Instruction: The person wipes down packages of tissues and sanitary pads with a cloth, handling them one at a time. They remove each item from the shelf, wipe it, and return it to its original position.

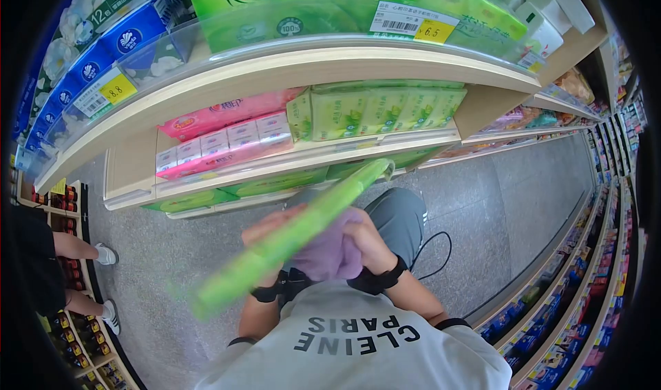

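A long green plastic-wrapped tissue pack (296, 235) is tilted across the space before my chest, its near end blurred by motion. My left hand (270, 226) is closed on it, partly hidden behind the pack. A bunched purple cloth (329, 252) is gripped in my right hand (372, 244), just beneath the pack. Ahead, on the lower shelf (385, 144), stand a row of green tissue packs (385, 111) and a pink tissue pack (227, 145).
Above, the upper shelf (296, 63) carries large green packs (323, 11) and blue packs (103, 56) behind a clear lip. A person's legs (79, 245) are at the left, by a low rack. Stocked shelves (571, 280) line the right. A black cable (447, 252) lies beside my knee.
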Tool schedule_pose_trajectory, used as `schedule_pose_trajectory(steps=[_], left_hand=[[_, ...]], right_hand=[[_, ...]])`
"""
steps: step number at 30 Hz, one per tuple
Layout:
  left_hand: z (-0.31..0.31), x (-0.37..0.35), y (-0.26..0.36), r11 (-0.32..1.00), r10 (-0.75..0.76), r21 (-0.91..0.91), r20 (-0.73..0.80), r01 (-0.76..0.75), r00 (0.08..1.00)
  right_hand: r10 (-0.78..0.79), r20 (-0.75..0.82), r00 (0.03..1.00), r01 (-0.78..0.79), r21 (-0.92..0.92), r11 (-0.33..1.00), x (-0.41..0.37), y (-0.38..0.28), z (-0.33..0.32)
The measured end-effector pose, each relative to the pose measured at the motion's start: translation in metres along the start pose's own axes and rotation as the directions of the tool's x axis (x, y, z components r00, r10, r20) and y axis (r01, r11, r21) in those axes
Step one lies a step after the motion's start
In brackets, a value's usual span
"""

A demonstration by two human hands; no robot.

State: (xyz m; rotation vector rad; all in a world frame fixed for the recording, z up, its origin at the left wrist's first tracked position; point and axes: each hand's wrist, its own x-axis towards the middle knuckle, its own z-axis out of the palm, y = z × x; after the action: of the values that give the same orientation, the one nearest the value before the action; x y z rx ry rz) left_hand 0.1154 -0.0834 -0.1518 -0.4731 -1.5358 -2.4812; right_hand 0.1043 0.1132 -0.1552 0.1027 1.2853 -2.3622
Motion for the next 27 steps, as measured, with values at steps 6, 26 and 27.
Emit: schedule_pose_trajectory(steps=[6,26,27], left_hand=[[0.006,0.029,0.014,0.960,-0.023,0.250,0.520,-0.126,0.854],[0.023,0.036,-0.046,0.955,-0.222,-0.104,0.379,0.279,0.898],[0.021,0.036,-0.042,0.955,-0.259,-0.067,0.292,0.290,0.921]], right_hand=[[-0.012,-0.190,0.982,0.050,0.196,0.979,-0.015,-0.008,-0.051],[-0.508,-0.434,0.744,0.491,-0.161,0.856,-0.060,-0.041,-0.124],[-0.550,-0.429,0.717,0.507,-0.222,0.833,-0.057,-0.045,-0.128]])
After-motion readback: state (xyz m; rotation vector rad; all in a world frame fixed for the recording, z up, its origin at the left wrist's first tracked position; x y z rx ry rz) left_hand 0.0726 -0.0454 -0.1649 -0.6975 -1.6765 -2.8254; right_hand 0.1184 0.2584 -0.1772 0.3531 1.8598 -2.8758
